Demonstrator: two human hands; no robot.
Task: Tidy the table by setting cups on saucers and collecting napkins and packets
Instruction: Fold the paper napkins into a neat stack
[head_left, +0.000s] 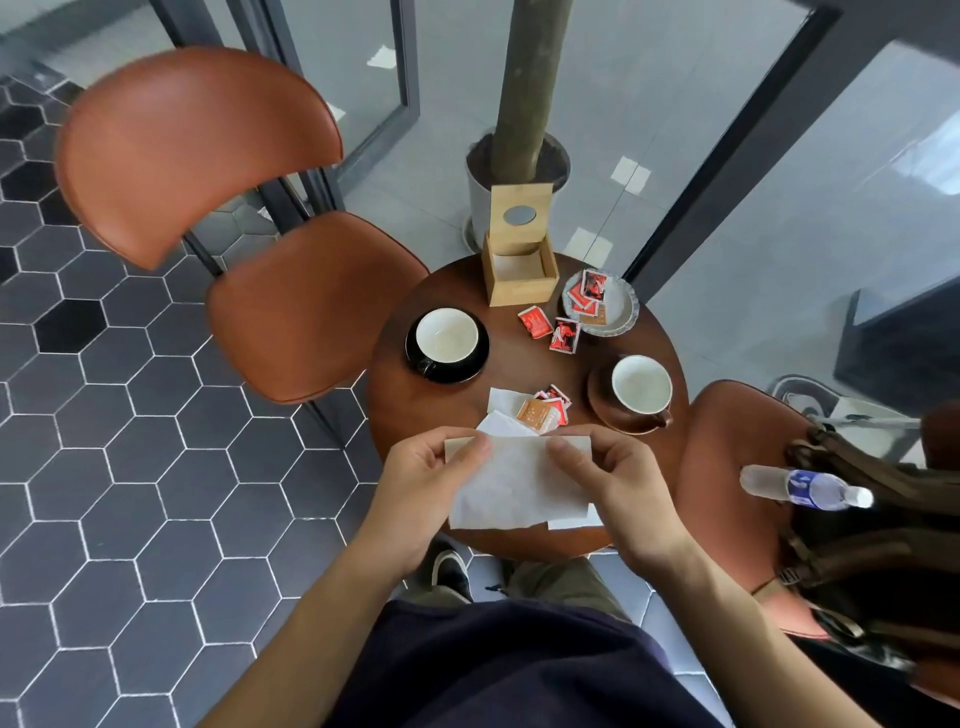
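Observation:
Above the near edge of the round brown table (415, 415), my left hand (423, 480) and my right hand (615, 480) each pinch a top corner of a white napkin (514, 486). More napkins (506, 408) lie just beyond it, beside a small heap of red and orange packets (545, 410). A black cup (447, 335) sits on a black saucer (472, 366) at the left. At the right a brown cup (641, 387) rests on a brown saucer (605, 410). Two red packets (550, 330) lie loose mid-table. A grey dish (621, 306) holds several packets.
An open wooden napkin box (519, 275) stands at the table's far edge. An orange chair (291, 291) is to the left. Another chair at the right carries a dark bag (872, 561) and a plastic bottle (805, 486). A planter (519, 171) stands behind.

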